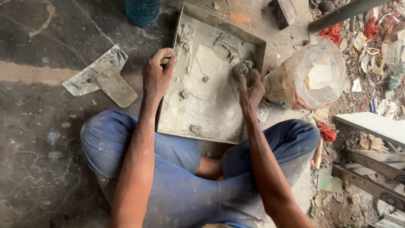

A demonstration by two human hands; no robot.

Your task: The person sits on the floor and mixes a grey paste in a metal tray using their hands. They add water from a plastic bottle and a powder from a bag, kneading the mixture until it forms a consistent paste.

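Left hand (157, 78) at centre-left of the frame, fingers (166, 57) curled together over the left rim of a square grey tray (211, 114) lying on the floor (33, 139) at frame centre. Right hand (251, 90) just right of centre inside the tray, fingers closed on a lump of grey wet mortar (242, 67) near the tray's upper right corner. 1 flat trowel (114, 86) left of the tray, 1 open plastic sack (314, 76) touching its right edge.
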